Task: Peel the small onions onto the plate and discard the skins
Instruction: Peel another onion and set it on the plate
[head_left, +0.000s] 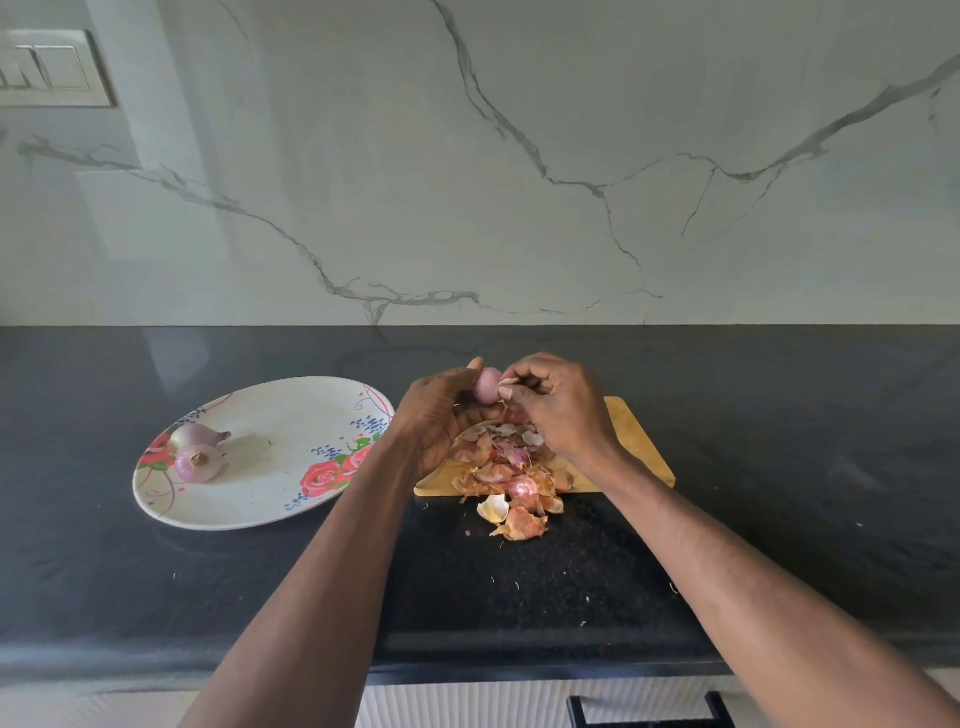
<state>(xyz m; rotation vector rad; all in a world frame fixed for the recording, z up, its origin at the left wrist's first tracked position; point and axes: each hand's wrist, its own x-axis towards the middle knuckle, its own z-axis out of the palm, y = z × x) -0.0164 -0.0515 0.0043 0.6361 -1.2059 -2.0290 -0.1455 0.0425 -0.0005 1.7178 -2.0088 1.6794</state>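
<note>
My left hand (439, 415) grips a small pink onion (487, 385) above a wooden cutting board (636, 447). My right hand (558, 402) pinches a pale strip of skin (506, 383) at the onion's right side. Below the hands, a heap of orange and purple skins (511, 480) covers the board and spills over its near edge onto the counter. A small onion (521, 487) lies in the heap. To the left, a white oval plate with a rose pattern (291, 467) carries two peeled onions (197, 452) near its left end.
The black stone counter (779, 415) runs the full width, with its front edge near me. A marble wall rises behind it, with a switch panel (52, 70) at the upper left. Small skin flecks dot the counter in front of the board.
</note>
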